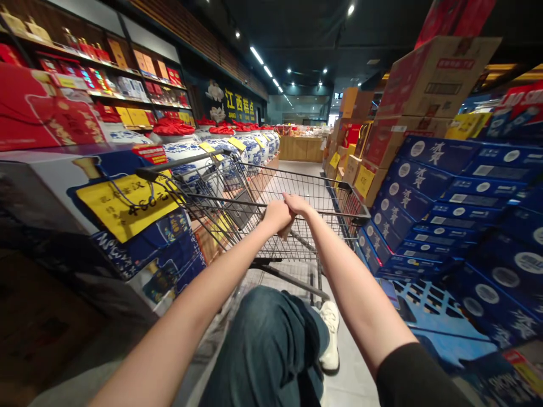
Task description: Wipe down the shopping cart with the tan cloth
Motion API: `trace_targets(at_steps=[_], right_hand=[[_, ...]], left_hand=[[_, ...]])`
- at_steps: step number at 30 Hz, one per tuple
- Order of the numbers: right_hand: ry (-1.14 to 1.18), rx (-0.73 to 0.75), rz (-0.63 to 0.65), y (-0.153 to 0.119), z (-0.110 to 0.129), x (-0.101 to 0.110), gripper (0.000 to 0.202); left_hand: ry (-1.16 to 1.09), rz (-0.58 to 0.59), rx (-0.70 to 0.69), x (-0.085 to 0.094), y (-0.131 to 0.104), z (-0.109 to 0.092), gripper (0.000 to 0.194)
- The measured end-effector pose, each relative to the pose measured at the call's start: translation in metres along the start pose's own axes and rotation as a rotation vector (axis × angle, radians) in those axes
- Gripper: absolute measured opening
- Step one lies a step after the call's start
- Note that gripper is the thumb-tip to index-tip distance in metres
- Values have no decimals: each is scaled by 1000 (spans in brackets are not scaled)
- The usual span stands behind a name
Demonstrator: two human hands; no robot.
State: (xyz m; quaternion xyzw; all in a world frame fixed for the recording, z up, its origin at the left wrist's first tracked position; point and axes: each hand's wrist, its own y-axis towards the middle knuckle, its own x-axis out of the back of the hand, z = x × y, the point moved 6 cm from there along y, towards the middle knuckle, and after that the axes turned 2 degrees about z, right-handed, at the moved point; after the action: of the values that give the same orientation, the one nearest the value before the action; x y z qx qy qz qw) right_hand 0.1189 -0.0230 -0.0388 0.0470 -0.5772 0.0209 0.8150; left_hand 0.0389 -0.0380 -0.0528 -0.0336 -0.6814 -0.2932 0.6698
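A black wire shopping cart (335, 189) stands across the aisle in front of me, its basket showing the floor through the mesh. My left hand (278, 216) is closed at the cart's near top rail. Right beside it, touching it, my right hand (298, 204) is also closed on that rail, with its fingers partly hidden. Both arms reach straight forward. A dark flat panel (242, 210) is fixed in the cart's left part. Beneath the cart, my bent knee (267, 339) in jeans and a white shoe (330, 333) are visible.
Stacked blue boxes (407, 209) and brown cartons (424, 79) rise on the right by a blue pallet (436, 311). Along the left are boxes with a yellow price sign (127, 203), blue-and-white jars (182, 150) with red covers, and shelves. A wooden counter (301, 148) stands farther ahead.
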Motion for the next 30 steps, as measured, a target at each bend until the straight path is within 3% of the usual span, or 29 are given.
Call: trace_targets(at_steps=[3,6,12,17,20,21,23,28,30], right_hand=[[40,-39,63,1,-5,-1,70],[64,-82,100,-3,-9,-8,85],[-42,-84,5,-15,-8,-13,84],[-132,-74,-52,-29,-11,-10,74],[-184,-86,-95,-41,-14,-10,71],[-203,-91,-116,-45,-15,-9,70],[-235,-106,-168,-53,-16,-9,68],[-297,-165,-302,-76,-23,-6,66],[-324,-189,-328,-86,-30,-5,67]], left_hand=[[-20,6,-25,-4,3,-3,40],[-40,10,-67,-3,-3,16,43],[90,-63,-98,4,-28,85,52],[182,-79,70,23,-61,165,56],[204,-123,182,36,-76,186,62],[203,-135,193,37,-77,181,61],[185,-143,149,33,-73,148,56],[17,-133,-211,12,-49,8,53],[-15,-134,-277,10,-45,-22,52]])
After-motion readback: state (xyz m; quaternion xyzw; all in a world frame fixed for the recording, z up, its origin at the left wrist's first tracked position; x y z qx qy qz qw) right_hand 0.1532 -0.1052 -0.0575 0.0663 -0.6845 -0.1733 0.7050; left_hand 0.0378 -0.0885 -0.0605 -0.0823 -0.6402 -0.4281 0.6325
